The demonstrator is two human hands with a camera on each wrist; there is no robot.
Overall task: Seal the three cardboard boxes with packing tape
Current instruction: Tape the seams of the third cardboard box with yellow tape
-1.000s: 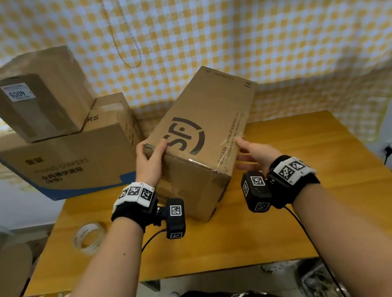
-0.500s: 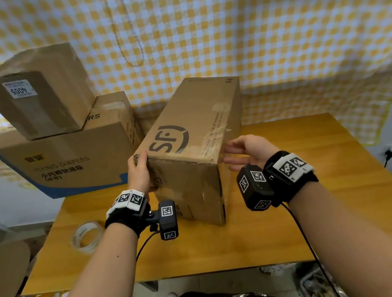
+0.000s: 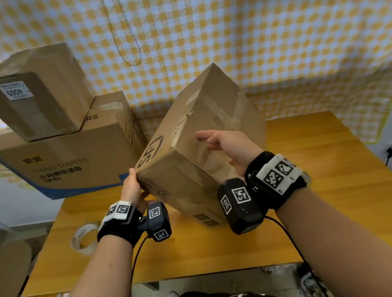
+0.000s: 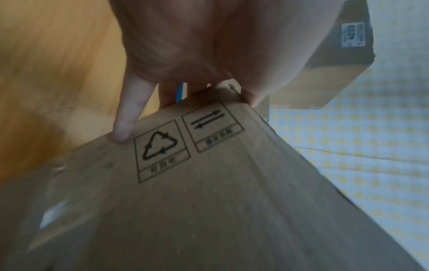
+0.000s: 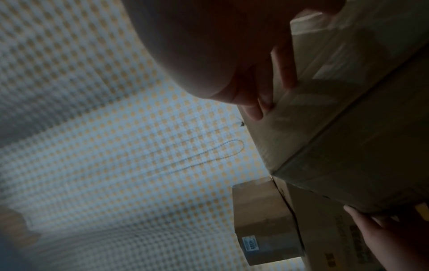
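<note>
A long cardboard box with an SF logo (image 3: 211, 104) is tipped up at a slant over the wooden table (image 3: 339, 202), its low end near the tabletop. My left hand (image 3: 131, 186) grips its near left corner, thumb on one side and fingers (image 4: 125, 126) on the end face with the recycling mark (image 4: 160, 146). My right hand (image 3: 225, 143) lies flat with straight fingers (image 5: 255, 108) on the box's taped upper side (image 5: 348, 119). A roll of clear packing tape (image 3: 86, 239) lies on the table to the left, held by neither hand.
At the back left a small box with a white label (image 3: 32, 94) sits on a large diaper box (image 3: 71, 165). A yellow checked cloth (image 3: 274, 33) hangs behind. Bare tabletop lies to the right and front. A round brown board (image 3: 2, 276) stands left of the table.
The SF box has been turned and tipped up from lying flat. My right hand moved from its right edge onto the upper side. My left hand stays at the near left corner.
</note>
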